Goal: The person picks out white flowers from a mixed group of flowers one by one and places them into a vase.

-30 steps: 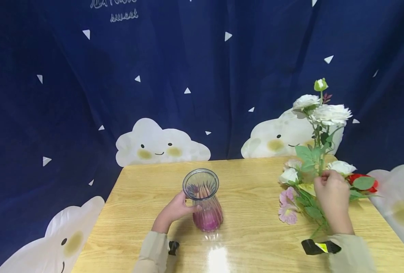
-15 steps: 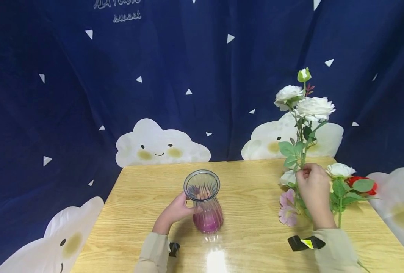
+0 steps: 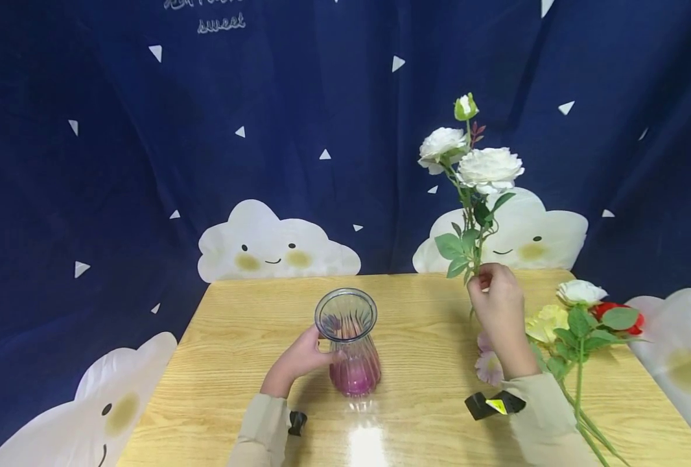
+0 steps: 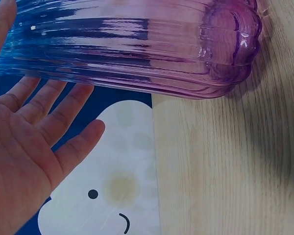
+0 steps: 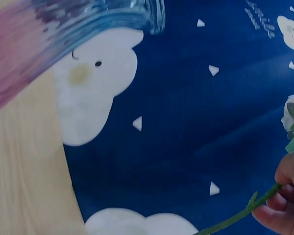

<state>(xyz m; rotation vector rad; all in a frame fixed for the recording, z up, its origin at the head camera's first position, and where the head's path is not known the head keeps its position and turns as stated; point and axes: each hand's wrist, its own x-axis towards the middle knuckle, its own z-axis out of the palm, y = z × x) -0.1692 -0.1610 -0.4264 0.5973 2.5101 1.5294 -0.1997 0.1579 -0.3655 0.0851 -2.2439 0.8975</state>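
Note:
A ribbed glass vase (image 3: 354,373), blue-grey at its flared mouth and pink at the base, stands upright mid-table. My left hand (image 3: 301,360) holds it from the left, thumb in front and fingers behind. In the left wrist view, several fingertips of that hand (image 4: 34,152) meet the vase's side. My right hand (image 3: 500,308) pinches a green stem (image 5: 237,216) carrying white blooms (image 3: 490,170), a bud and green leaves. Raised nearly upright over the table, the flower stands right of the vase, its blooms overlapping the backdrop. In the head view the hand and forearm hide the lower stem.
At the right of the wooden table (image 3: 252,311) lie a white flower (image 3: 581,292), a yellow flower (image 3: 546,322), a red flower (image 3: 631,318) and a partly hidden pink flower (image 3: 489,367). Their stems reach the front edge. A blue curtain (image 3: 322,84) hangs behind.
My right hand has lifted the white flower from the pile and carried it left and up, uncovering the yellow flower. The left hand and vase have stayed in place.

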